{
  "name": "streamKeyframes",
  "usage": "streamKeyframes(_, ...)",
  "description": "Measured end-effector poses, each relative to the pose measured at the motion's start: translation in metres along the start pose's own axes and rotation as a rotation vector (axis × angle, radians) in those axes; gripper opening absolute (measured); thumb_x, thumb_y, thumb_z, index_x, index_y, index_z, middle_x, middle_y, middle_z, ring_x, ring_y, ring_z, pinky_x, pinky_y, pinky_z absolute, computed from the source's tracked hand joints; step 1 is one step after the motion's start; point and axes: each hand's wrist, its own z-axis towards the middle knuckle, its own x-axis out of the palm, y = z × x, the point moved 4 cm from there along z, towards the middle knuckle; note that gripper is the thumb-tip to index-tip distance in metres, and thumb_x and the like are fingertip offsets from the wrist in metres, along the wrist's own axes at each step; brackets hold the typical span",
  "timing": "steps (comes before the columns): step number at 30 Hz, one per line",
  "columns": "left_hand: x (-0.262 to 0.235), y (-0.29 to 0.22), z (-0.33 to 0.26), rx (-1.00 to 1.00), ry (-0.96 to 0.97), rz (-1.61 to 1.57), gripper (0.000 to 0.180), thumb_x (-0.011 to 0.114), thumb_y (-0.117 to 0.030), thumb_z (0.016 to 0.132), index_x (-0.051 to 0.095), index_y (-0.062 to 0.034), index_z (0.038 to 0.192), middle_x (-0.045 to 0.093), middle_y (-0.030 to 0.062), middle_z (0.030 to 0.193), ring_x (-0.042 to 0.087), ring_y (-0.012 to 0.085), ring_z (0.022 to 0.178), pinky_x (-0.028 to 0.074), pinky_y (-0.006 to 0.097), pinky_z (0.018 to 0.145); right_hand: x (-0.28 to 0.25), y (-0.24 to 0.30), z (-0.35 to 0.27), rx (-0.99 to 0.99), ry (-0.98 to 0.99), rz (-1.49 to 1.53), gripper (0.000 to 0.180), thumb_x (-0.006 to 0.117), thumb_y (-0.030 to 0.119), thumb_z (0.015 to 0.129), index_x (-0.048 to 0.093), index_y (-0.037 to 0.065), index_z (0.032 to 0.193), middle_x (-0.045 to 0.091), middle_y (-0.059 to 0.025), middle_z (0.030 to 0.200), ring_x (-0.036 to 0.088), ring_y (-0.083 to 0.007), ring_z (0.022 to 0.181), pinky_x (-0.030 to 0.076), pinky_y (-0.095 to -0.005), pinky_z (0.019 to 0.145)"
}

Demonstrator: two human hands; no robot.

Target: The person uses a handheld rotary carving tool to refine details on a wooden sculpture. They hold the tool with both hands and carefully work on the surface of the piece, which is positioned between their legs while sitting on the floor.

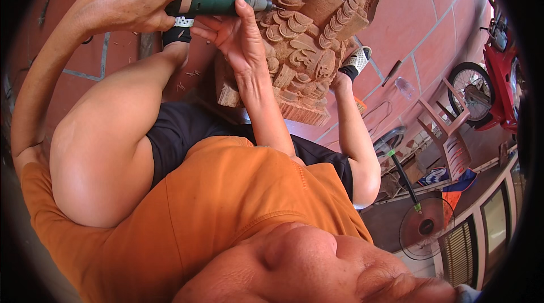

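A green rotary tool (218, 1) lies level at the upper middle, its metal nose pointing right. My left hand (133, 0) is closed around its rear end, seen from the back. From below, my right hand (241, 42) steadies the front of the tool. Its thumb rests against the body near the nose, and its fingers reach left beneath it. The thin bit meets or nearly meets a brown wood carving (306, 42) with rounded scales and curling leaf shapes; exact contact cannot be told. The carving stands between my legs, its top cut off by the frame's edge.
Wood shavings lie on the red tiled floor (419, 25). To the right are a dark slim tool (391, 73), a clear plastic item (405, 88), a pink chair (447, 127) and a red motorbike (498, 88). A standing fan (426, 226) is at lower right.
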Motion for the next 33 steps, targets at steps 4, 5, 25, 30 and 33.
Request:
streamKeyframes(4, 0.0011, 0.0012, -0.0007, 0.011, -0.008, -0.007, 0.102, 0.070, 0.004, 0.067, 0.037, -0.0272, 0.157, 0.053, 0.0117, 0.091, 0.054, 0.0324, 0.083, 0.043, 0.044, 0.081, -0.0019, -0.0008, 0.0011, 0.002, -0.003, -0.006, 0.057, 0.071, 0.042, 0.093, 0.055, 0.007, 0.134, 0.066, -0.0154, 0.127, 0.066, -0.0356, 0.114, 0.057, -0.0536, 0.094)
streamKeyframes(5, 0.0014, 0.0012, -0.0005, 0.018, -0.014, -0.010, 0.102, 0.070, 0.004, 0.067, 0.037, -0.0272, 0.157, 0.053, 0.0117, 0.091, 0.053, 0.0323, 0.083, 0.043, 0.044, 0.081, -0.0024, -0.0010, 0.0012, 0.005, -0.001, -0.006, 0.057, 0.071, 0.042, 0.093, 0.055, 0.007, 0.134, 0.066, -0.0154, 0.127, 0.065, -0.0356, 0.115, 0.057, -0.0537, 0.094)
streamKeyframes(25, 0.0008, 0.0028, -0.0011, 0.013, -0.017, 0.028, 0.100, 0.072, 0.004, 0.068, 0.038, -0.0255, 0.157, 0.054, 0.0123, 0.092, 0.053, 0.0323, 0.082, 0.043, 0.044, 0.081, -0.0004, -0.0003, 0.0012, 0.008, 0.013, -0.003, 0.058, 0.070, 0.039, 0.093, 0.052, 0.006, 0.137, 0.064, -0.0163, 0.129, 0.064, -0.0367, 0.117, 0.057, -0.0540, 0.094)
streamKeyframes(30, 0.0016, 0.0032, -0.0023, 0.029, -0.034, 0.029, 0.098, 0.071, 0.002, 0.069, 0.038, -0.0260, 0.157, 0.054, 0.0123, 0.091, 0.054, 0.0323, 0.083, 0.043, 0.044, 0.081, -0.0009, -0.0005, 0.0004, 0.010, 0.022, -0.032, 0.061, 0.070, 0.041, 0.093, 0.051, 0.006, 0.140, 0.063, -0.0163, 0.133, 0.062, -0.0375, 0.120, 0.055, -0.0542, 0.097)
streamKeyframes(33, 0.0017, 0.0022, -0.0022, 0.026, -0.031, 0.032, 0.097, 0.071, 0.002, 0.070, 0.038, -0.0263, 0.157, 0.054, 0.0123, 0.091, 0.054, 0.0325, 0.083, 0.043, 0.044, 0.081, -0.0010, -0.0007, -0.0007, 0.016, 0.028, -0.029, 0.061, 0.070, 0.040, 0.093, 0.050, 0.006, 0.140, 0.063, -0.0162, 0.133, 0.062, -0.0375, 0.121, 0.055, -0.0541, 0.098)
